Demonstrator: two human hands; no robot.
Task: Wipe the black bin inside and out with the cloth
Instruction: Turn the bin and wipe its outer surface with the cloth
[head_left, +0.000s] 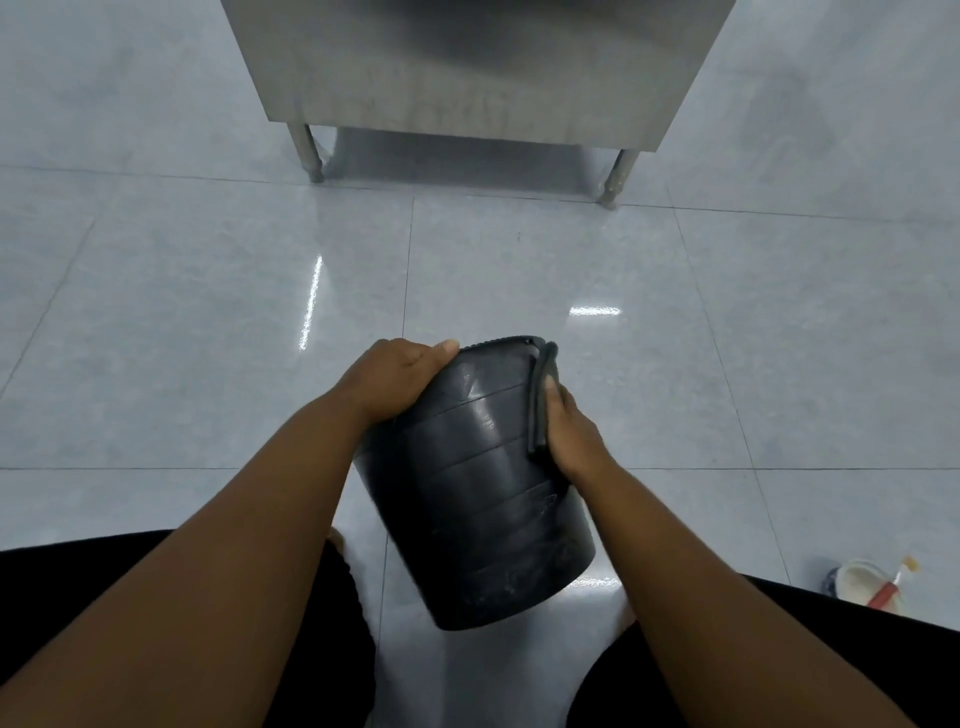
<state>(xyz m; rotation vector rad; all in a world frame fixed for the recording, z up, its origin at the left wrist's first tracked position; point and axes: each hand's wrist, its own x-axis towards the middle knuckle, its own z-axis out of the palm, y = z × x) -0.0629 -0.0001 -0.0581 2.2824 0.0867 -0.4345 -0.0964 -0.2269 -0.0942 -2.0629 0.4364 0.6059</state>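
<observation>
Holding black bin tilted between our knees, above tiled floor, one end pointing away from us, other end toward us. We are gripping far end with left hand, fingers curled tight around edge. We are pressing dark cloth flat against bin's right outer wall with right hand, fingers closed over cloth. Steel cabinet is standing on legs well beyond. Small white container is lying on floor at our right.
</observation>
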